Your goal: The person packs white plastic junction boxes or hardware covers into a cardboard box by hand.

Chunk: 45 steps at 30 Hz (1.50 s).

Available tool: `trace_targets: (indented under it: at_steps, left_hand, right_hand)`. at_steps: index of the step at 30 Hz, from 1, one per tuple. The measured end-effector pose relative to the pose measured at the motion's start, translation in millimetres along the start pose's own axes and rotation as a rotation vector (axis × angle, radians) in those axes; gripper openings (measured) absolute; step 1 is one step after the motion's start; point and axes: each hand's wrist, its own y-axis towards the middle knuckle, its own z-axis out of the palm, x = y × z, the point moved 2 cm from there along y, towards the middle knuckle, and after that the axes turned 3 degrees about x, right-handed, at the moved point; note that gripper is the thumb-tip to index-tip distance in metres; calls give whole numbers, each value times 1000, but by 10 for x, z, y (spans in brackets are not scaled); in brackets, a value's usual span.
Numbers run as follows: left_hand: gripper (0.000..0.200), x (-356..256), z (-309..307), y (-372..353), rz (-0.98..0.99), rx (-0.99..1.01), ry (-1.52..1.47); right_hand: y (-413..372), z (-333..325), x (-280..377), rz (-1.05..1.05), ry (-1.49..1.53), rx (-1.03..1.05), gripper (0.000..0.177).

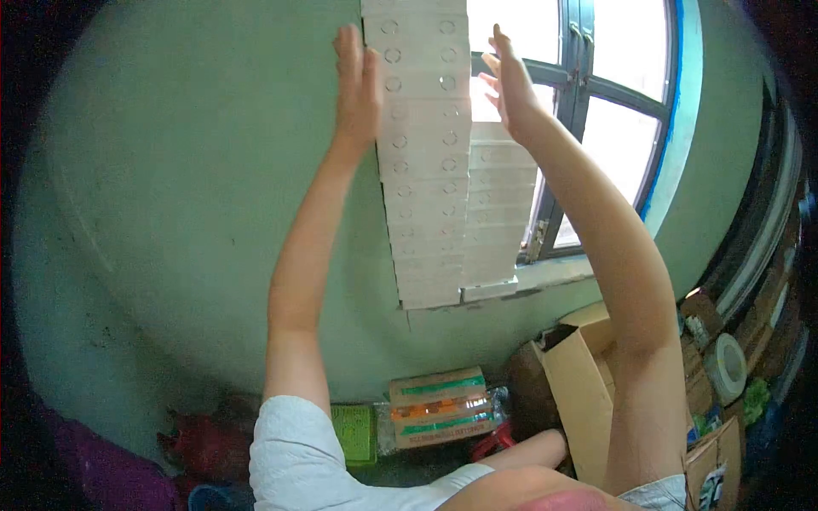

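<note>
I hold both my hands raised, fingers extended and grasping nothing, on either side of a tall stack of white boxes (426, 196) against the green wall (196, 170). My left hand (358, 98) is right at the stack's left edge; I cannot tell whether it touches. My right hand (514, 94) is apart from the right side, in front of the window (622, 64). A shorter stack of white boxes (497, 204) stands just beside the tall one, near the windowsill (558, 273). Below my right arm is an open cardboard box (575, 396).
</note>
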Motion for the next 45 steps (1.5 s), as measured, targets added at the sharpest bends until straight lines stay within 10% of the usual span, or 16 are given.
trace_targets:
  at_steps: [6,8,15,29,44,45]
  left_hand:
    - [78,20,255,166,-21,-108,167]
    - [81,40,217,223,-23,-159,730]
    - [77,191,223,324,87,-78,758]
    - [82,12,294,344,90,11,32]
    - [71,-541,357,523,-33,-14,-24]
    - [70,-535,417,569,175,-56,-19]
  right_hand:
    - [427,286,79,60,93,53,75]
    - [444,323,18,31,95,105,77]
    - [345,340,11,-35,98,113,80]
    - [502,147,-165,-95,137,49,80]
    - [344,-321,113,-146,273,12,78]
    - [199,-391,191,-155,255,-8,78]
